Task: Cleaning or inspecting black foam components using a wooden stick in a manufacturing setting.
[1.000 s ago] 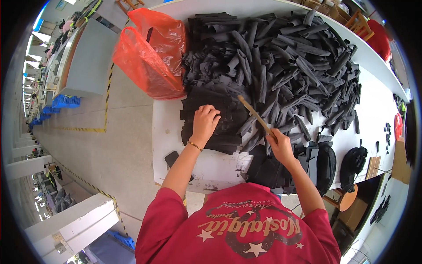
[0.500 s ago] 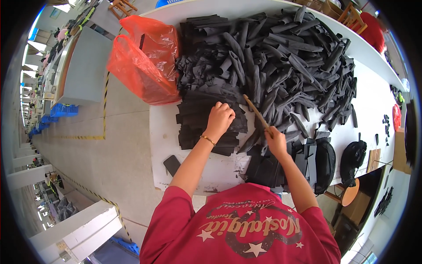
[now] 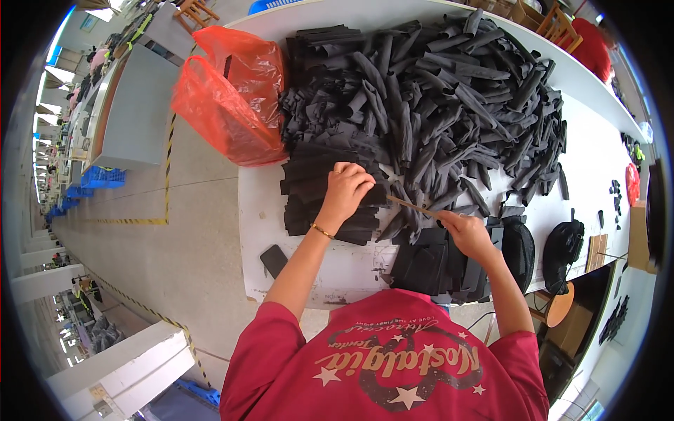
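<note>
Counter (image 3: 295,274): strip heap (image 3: 449,91) piled behind; flat stack (image 3: 316,189) placed front-left (bag (image 3: 232,98) hung off left edge); pouch (image 3: 565,245) laid right.

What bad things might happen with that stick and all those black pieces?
The thin stick in the right hand points toward the left hand, which presses on the flat black stack; a slip might poke those fingers. The stack sits near the table edge, so pieces may slide off. The big heap of curled strips crowds close and could tumble onto the sorted stack.
</note>
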